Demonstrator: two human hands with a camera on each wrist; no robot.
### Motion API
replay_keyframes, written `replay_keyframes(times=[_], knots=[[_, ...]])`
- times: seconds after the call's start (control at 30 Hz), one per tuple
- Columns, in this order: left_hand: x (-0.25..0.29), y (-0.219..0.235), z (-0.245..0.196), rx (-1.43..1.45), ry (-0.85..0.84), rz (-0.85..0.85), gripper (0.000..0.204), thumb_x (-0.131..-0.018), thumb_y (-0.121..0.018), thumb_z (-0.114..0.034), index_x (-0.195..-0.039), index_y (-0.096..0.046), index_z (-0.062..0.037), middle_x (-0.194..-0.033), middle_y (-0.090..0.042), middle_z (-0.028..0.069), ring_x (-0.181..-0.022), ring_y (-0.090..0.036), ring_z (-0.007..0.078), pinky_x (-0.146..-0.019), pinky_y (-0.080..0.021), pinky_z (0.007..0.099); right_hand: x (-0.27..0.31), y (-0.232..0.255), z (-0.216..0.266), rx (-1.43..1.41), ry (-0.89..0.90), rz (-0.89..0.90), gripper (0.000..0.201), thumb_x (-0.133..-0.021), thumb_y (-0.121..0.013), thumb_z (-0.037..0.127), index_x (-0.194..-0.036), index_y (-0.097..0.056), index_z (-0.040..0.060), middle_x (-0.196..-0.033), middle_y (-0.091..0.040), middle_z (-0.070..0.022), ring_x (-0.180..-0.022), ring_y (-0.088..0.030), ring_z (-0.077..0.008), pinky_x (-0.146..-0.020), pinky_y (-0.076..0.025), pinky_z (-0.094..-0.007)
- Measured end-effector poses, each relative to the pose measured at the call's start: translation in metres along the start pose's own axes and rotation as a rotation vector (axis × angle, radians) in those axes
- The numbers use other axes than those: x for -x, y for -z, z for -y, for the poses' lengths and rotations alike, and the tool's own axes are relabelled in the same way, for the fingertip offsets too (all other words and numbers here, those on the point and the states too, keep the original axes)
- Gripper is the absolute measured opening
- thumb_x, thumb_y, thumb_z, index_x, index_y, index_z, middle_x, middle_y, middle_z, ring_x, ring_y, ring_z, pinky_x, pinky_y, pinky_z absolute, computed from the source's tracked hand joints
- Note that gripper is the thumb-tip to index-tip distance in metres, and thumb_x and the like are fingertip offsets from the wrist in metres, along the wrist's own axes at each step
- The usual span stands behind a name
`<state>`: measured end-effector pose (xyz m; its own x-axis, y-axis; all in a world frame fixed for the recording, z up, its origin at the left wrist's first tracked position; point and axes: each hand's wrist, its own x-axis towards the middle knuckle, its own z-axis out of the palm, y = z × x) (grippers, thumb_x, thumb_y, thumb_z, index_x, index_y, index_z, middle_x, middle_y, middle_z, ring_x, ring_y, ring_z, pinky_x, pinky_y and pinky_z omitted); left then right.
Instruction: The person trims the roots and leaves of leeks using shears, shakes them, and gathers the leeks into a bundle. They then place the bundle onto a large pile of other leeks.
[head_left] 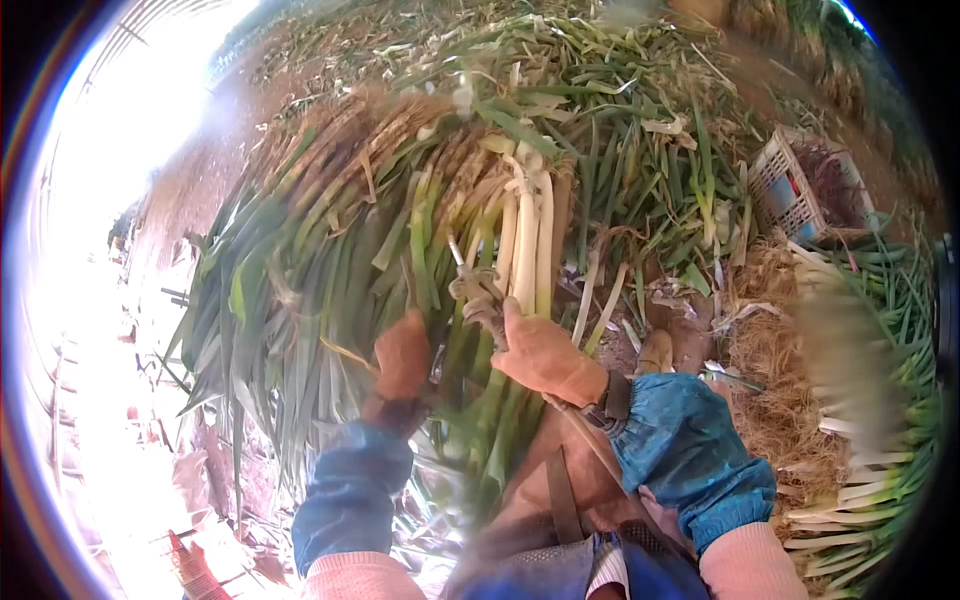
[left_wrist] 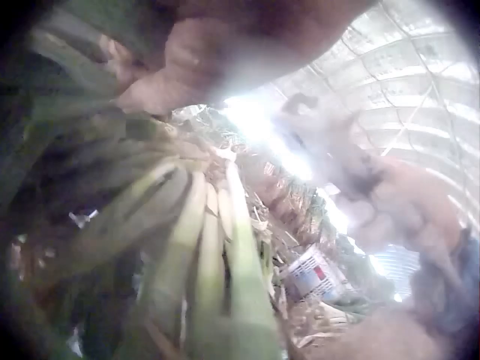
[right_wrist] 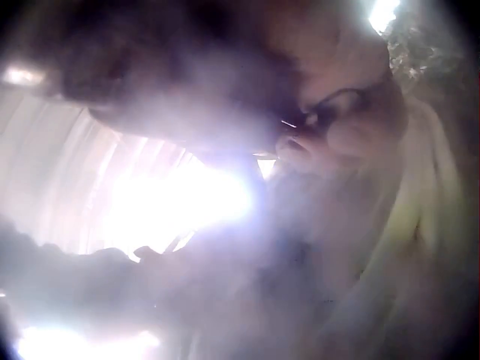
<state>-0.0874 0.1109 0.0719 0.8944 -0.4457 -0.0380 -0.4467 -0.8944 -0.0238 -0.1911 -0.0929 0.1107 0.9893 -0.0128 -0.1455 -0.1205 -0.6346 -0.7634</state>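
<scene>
Long green onions (head_left: 330,230) lie in a thick layer, brown roots and sheaths toward the far side, green leaves toward the body. Peeled white stalks (head_left: 525,240) lie just beyond the right hand. My gloved right hand (head_left: 555,362) grips a metal nozzle tool (head_left: 480,290), its thin tip pointing away at the unpeeled stalks; a hose trails from it. Left of it, my gloved left hand (head_left: 403,355) is curled round green leaves. The left wrist view shows its fingers (left_wrist: 154,90) against leaves above pale stalks (left_wrist: 240,202). Blur hides the right fingertips in the right wrist view.
Loose leaf waste (head_left: 640,130) is heaped behind the stalks. A white plastic crate (head_left: 785,190) stands at the back right. Along the right side lie onions with white stems (head_left: 860,500) and a mass of tan roots (head_left: 765,370). Bright light washes out the left edge.
</scene>
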Motion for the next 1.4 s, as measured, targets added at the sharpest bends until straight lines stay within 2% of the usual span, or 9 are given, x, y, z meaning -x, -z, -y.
replay_keyframes(times=[0.17,0.27,0.4,0.5,0.63,0.73,1.0,1.2,1.4], knots=[[0.077,0.010,-0.027,0.104,0.002,0.058,0.008,-0.079,-0.048,-0.008,-0.086,-0.048,-0.0042,-0.074,-0.061,0.0152,-0.068,-0.062,0.0361,-0.056,-0.046,0.0466,0.009,-0.018,0.015,0.047,0.065,0.141,0.059,-0.070,-0.064,0.022,-0.108,-0.040,-0.0155,-0.075,-0.061,-0.0250,-0.072,-0.061,-0.0403,-0.067,-0.050,-0.0435],[0.105,0.001,-0.031,0.195,-0.017,0.036,0.009,-0.080,-0.048,-0.009,-0.087,-0.047,-0.0036,-0.070,-0.059,0.0189,-0.068,-0.060,0.0395,-0.057,-0.045,0.0494,0.006,-0.032,0.004,0.058,0.107,0.033,0.044,-0.069,-0.062,0.018,-0.098,-0.039,-0.0060,-0.068,-0.058,-0.0275,-0.068,-0.059,-0.0442,-0.062,-0.048,-0.0484],[0.126,0.005,-0.036,0.205,-0.235,0.321,0.019,-0.074,-0.058,-0.015,-0.088,-0.050,-0.0037,-0.071,-0.058,0.0120,-0.067,-0.061,0.0323,-0.050,-0.045,0.0429,0.002,-0.023,-0.002,0.046,-0.014,0.042,0.043,-0.070,-0.061,0.018,-0.098,-0.039,-0.0069,-0.068,-0.058,-0.0274,-0.070,-0.059,-0.0451,-0.064,-0.048,-0.0491],[0.083,0.033,-0.018,0.066,-0.529,0.279,0.022,-0.074,-0.060,-0.019,-0.087,-0.054,-0.0025,-0.074,-0.057,0.0132,-0.073,-0.060,0.0318,-0.055,-0.046,0.0437,0.006,-0.014,-0.004,0.014,-0.004,0.043,0.044,-0.070,-0.061,0.018,-0.098,-0.040,-0.0078,-0.068,-0.058,-0.0276,-0.070,-0.058,-0.0455,-0.065,-0.048,-0.0489],[-0.003,0.013,-0.026,0.221,0.010,-0.227,0.023,-0.080,-0.060,-0.022,-0.085,-0.056,-0.0006,-0.080,-0.058,0.0175,-0.082,-0.059,0.0362,-0.072,-0.046,0.0458,0.006,-0.009,-0.017,-0.041,-0.047,0.043,0.044,-0.070,-0.061,0.019,-0.098,-0.040,-0.0083,-0.070,-0.058,-0.0286,-0.072,-0.058,-0.0458,-0.066,-0.047,-0.0484],[-0.054,-0.031,-0.038,0.316,0.230,0.004,0.026,-0.082,-0.058,-0.022,-0.091,-0.051,0.0013,-0.085,-0.061,0.0195,-0.083,-0.060,0.0396,-0.071,-0.047,0.0461,0.004,0.001,-0.014,-0.029,-0.062,0.041,0.044,-0.070,-0.060,0.019,-0.098,-0.041,-0.0079,-0.073,-0.058,-0.0292,-0.074,-0.058,-0.0456,-0.068,-0.047,-0.0480],[-0.027,-0.025,-0.043,0.447,0.333,0.136,0.042,-0.080,-0.061,-0.033,-0.101,-0.042,-0.0022,-0.087,-0.063,0.0244,-0.083,-0.061,0.0421,-0.070,-0.048,0.0482,0.007,-0.010,0.000,-0.010,-0.025,0.076,0.040,-0.068,-0.058,0.018,-0.095,-0.045,-0.0083,-0.075,-0.060,-0.0274,-0.075,-0.060,-0.0428,-0.069,-0.049,-0.0473],[0.052,-0.005,-0.035,0.622,0.390,0.189,0.038,-0.077,-0.060,-0.022,-0.104,-0.045,-0.0008,-0.083,-0.060,0.0265,-0.080,-0.059,0.0441,-0.068,-0.044,0.0490,-0.006,-0.023,-0.004,0.010,-0.008,0.089,0.041,-0.068,-0.059,0.017,-0.095,-0.042,-0.0090,-0.073,-0.059,-0.0279,-0.074,-0.060,-0.0434,-0.069,-0.049,-0.0479],[0.097,-0.018,-0.030,0.748,0.318,0.024,0.037,-0.077,-0.058,-0.018,-0.109,-0.049,-0.0010,-0.088,-0.060,0.0253,-0.083,-0.060,0.0406,-0.071,-0.044,0.0461,0.010,-0.033,0.006,0.081,0.043,0.129,0.045,-0.068,-0.056,0.016,-0.100,-0.043,-0.0131,-0.077,-0.062,-0.0271,-0.074,-0.062,-0.0410,-0.069,-0.051,-0.0451]])
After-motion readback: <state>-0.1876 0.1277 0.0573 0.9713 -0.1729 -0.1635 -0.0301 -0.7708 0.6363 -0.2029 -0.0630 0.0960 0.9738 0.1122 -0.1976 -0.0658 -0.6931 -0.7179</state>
